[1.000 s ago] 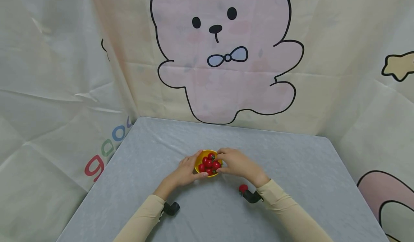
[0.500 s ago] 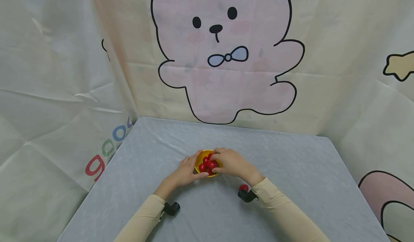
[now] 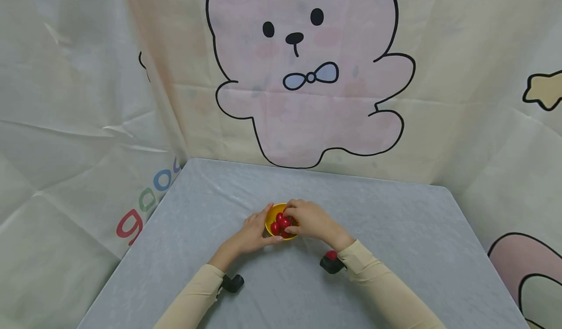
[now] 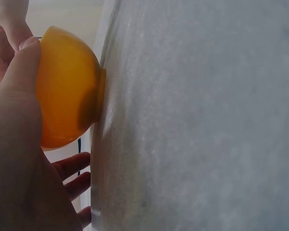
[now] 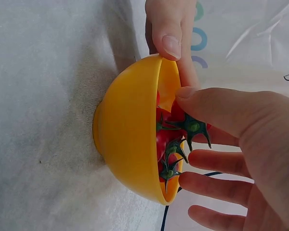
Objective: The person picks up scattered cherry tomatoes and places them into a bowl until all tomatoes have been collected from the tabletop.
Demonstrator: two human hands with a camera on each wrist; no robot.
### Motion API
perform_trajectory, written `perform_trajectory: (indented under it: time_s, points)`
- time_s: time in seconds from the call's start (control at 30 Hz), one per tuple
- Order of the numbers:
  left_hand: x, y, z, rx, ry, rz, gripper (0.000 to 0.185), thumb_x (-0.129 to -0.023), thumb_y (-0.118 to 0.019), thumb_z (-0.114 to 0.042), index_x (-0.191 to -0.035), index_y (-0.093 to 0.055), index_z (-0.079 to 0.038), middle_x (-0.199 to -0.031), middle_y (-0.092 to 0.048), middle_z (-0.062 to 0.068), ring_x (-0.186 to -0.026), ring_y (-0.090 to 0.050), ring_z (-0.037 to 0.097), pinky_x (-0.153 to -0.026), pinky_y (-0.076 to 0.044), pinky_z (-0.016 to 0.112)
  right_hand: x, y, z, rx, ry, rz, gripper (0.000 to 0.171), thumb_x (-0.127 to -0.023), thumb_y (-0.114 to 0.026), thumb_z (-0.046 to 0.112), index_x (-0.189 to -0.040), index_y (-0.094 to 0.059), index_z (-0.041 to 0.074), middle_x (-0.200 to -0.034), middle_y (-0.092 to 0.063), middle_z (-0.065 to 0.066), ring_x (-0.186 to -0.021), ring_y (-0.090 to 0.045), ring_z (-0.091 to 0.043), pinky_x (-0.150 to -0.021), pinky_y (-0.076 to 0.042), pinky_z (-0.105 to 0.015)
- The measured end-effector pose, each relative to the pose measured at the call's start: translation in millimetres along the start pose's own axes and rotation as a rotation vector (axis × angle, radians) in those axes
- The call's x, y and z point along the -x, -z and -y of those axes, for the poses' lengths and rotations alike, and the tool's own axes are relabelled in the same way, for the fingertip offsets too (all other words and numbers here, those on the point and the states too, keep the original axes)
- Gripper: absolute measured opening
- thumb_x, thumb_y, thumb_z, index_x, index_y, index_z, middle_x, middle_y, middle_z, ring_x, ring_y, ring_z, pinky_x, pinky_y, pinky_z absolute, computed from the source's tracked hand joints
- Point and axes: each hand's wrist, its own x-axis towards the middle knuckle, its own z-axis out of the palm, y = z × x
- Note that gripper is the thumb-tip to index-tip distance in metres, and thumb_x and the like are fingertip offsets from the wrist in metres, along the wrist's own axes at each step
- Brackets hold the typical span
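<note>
A small yellow bowl (image 3: 273, 215) of red cherry tomatoes (image 3: 280, 221) stands on the grey table (image 3: 395, 231), near the middle. My left hand (image 3: 262, 227) grips the bowl's left side, thumb on the near wall and a finger on the far rim. In the left wrist view the thumb (image 4: 20, 62) presses the bowl (image 4: 70, 96). My right hand (image 3: 295, 221) reaches in from the right, covering part of the fruit. In the right wrist view its thumb (image 5: 202, 103) and fingers close around a green-stemmed tomato (image 5: 176, 113) at the bowl's (image 5: 130, 130) mouth.
A cream backdrop cloth with a pink bear (image 3: 307, 75) hangs behind and to both sides of the table. Black wrist cameras sit at my left wrist (image 3: 232, 283) and right wrist (image 3: 330, 262). Bare grey cloth lies all around the bowl.
My right hand has slid left and deeper into the bowl, hiding more of the tomatoes. The left hand and the bowl have stayed put.
</note>
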Motion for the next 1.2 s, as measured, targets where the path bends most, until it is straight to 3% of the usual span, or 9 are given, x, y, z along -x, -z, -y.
perform_trajectory:
  time_s: [0.37, 0.73, 1.2]
  points:
    - [0.9, -0.6, 3.8, -0.003, -0.003, 0.03, 0.112, -0.084, -0.062, -0.069, -0.16, -0.002, -0.013, -0.161, -0.031, 0.013, -0.137, -0.04, 0.037, -0.12, -0.022, 0.058, -14.1, -5.0, 5.9, 0.025, 0.014, -0.001, 0.036, -0.087, -0.074, 0.043, -0.111, -0.073, 0.017, -0.118, -0.066, -0.003, -0.099, -0.063, -0.017, -0.087, -0.057, -0.032]
    - [2.7, 0.2, 6.0, -0.011, -0.015, 0.028, 0.11, -0.085, -0.061, -0.068, -0.16, -0.004, -0.011, -0.162, -0.029, 0.011, -0.141, -0.037, 0.036, -0.119, -0.023, 0.059, -25.7, -7.7, 14.7, 0.031, 0.012, -0.027, 0.035, -0.087, -0.074, 0.043, -0.11, -0.073, 0.017, -0.113, -0.067, -0.001, -0.099, -0.063, -0.017, -0.088, -0.057, -0.035]
    - [3.6, -0.3, 5.0, -0.008, -0.013, 0.019, 0.108, -0.085, -0.063, -0.066, -0.16, -0.008, -0.011, -0.16, -0.033, 0.013, -0.14, -0.038, 0.038, -0.12, -0.022, 0.058, -21.1, -12.2, 9.9, 0.02, 0.02, -0.027, 0.036, -0.088, -0.071, 0.045, -0.109, -0.074, 0.016, -0.113, -0.067, -0.003, -0.098, -0.062, -0.019, -0.088, -0.057, -0.036]
